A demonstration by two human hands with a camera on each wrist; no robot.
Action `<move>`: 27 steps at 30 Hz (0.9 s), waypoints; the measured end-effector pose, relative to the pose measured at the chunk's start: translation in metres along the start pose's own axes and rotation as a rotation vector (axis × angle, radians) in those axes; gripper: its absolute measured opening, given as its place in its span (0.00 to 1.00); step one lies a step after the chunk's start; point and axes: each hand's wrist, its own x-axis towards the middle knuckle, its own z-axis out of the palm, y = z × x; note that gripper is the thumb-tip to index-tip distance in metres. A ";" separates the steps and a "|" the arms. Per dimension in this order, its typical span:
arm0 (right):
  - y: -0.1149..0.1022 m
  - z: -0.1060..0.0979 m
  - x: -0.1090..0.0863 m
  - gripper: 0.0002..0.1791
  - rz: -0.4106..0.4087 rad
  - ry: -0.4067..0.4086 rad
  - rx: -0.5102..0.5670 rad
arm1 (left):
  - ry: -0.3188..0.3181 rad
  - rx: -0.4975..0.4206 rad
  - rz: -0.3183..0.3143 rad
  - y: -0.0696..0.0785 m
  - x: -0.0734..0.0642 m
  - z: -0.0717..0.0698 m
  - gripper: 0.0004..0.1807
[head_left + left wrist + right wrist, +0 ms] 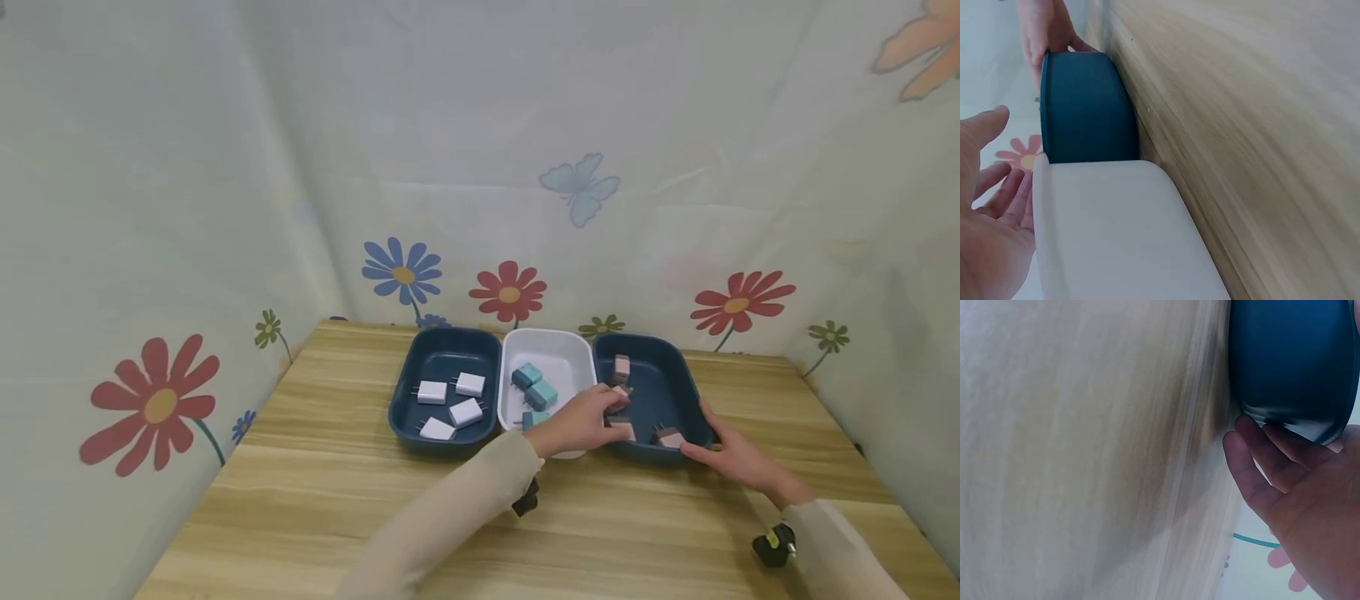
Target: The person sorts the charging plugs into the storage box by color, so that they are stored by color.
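My left hand [577,423] reaches over the left side of the right-hand dark blue tray [670,400], its fingers at one pink charger plug [622,390] and its thumb above another pink charger plug [624,428]. In the left wrist view the left hand's fingers are spread apart and I see nothing between them. My right hand [738,458] holds the right front corner of that tray, its fingers [1275,462] against the outer wall. Two more pink charger plugs lie inside, one near the back left [622,368] and one at the front right [669,437].
Left of this tray stands a white tray [551,343] with teal charger plugs [541,394], partly behind my left arm. Another dark blue tray [401,408] farther left holds several white charger plugs [432,392]. All three stand side by side on a wooden table [315,483] before a flowered curtain [637,267].
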 end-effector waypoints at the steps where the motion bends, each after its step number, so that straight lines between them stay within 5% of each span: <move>1: 0.001 -0.001 0.000 0.54 0.002 -0.001 0.002 | -0.002 -0.009 -0.006 -0.001 -0.002 -0.001 0.28; 15: 0.002 0.000 -0.006 0.54 0.006 -0.001 -0.019 | 0.004 -0.147 0.004 -0.016 -0.035 -0.016 0.30; 27: 0.001 0.005 -0.008 0.55 0.014 0.007 0.003 | -0.015 -0.193 -0.054 -0.031 -0.068 -0.026 0.31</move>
